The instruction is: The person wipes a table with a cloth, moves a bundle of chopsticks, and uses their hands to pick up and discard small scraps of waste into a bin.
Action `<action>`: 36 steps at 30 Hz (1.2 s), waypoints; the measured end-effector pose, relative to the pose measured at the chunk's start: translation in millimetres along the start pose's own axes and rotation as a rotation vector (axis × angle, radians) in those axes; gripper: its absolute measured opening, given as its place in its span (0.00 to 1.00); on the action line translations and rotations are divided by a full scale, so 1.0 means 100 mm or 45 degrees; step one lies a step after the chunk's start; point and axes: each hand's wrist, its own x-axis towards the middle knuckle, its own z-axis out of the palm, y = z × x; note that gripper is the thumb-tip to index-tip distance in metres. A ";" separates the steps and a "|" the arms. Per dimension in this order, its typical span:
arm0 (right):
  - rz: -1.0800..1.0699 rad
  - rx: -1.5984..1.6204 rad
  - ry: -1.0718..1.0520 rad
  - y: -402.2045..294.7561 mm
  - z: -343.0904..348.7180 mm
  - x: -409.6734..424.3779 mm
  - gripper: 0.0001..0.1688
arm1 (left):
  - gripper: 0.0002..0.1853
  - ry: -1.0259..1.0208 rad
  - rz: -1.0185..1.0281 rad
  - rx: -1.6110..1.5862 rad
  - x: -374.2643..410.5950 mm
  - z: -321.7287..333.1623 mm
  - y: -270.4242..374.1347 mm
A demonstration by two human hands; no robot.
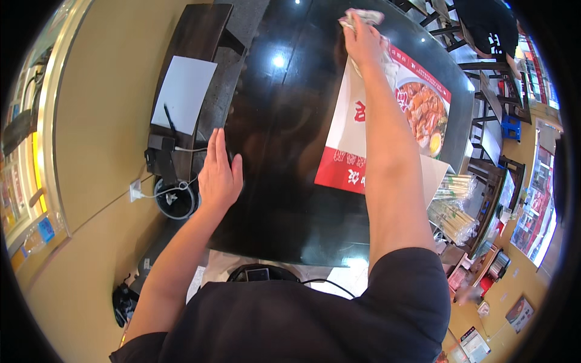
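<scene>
My right hand [363,43] reaches to the far part of a dark glossy table [281,181], gripping a crumpled, pale cloth with reddish patches [370,17]. Part of that cloth hangs below the hand, over the upper end of a printed menu sheet or placemat [342,131]. The sheet shows a bowl of food and bears writing; my right forearm crosses and hides its middle. At the table's left edge, my left hand [220,174] is extended with fingers straight and thumb apart, holding nothing. Whether it touches the table I cannot tell.
Bundles of wrapped chopsticks [451,218] lie right of the table. Leftward, a wooden bench [199,31] carries white paper [186,93], a pen [169,117] and a dark device with a cable. Below it stands a waste bin [174,199]. A person in dark clothing [485,27] is at upper right.
</scene>
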 end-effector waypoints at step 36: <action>0.809 1.496 -0.532 -1.69 -1.66 -4.33 0.13 | 0.27 0.169 0.346 -0.484 -0.04 0.20 -0.41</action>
